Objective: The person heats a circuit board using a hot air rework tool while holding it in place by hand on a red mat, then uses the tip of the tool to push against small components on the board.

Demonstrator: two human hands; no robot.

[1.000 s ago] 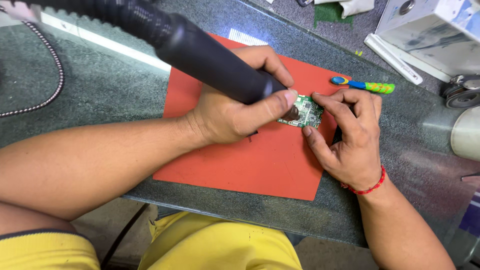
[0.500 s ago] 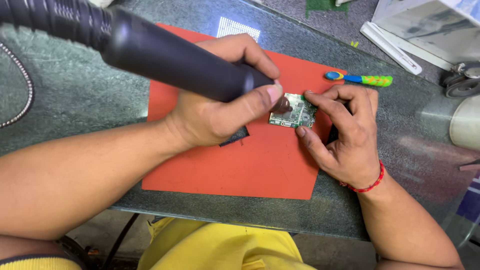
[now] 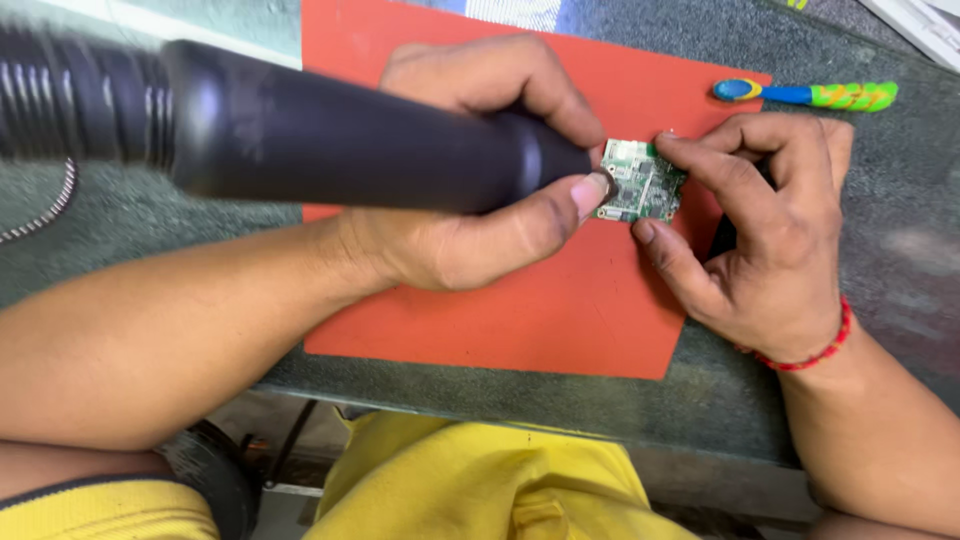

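A small green circuit board (image 3: 643, 183) lies on an orange-red mat (image 3: 520, 320). My left hand (image 3: 470, 210) grips a thick black tool handle (image 3: 330, 140) with a ribbed hose behind it; its tip points at the board's left edge and is hidden by my fingers. My right hand (image 3: 770, 235) pinches the board's right side between forefinger and thumb, holding it flat on the mat.
A toothbrush (image 3: 810, 96) with a blue and green-orange handle lies on the dark grey bench (image 3: 900, 230) just beyond the mat's far right corner. A coiled cable (image 3: 45, 215) runs at the left. The bench's near edge is below the mat, yellow cloth beneath it.
The view has moved closer to the board. The black tool's tip has come nearer the board's left edge. My right hand keeps its hold on the board.
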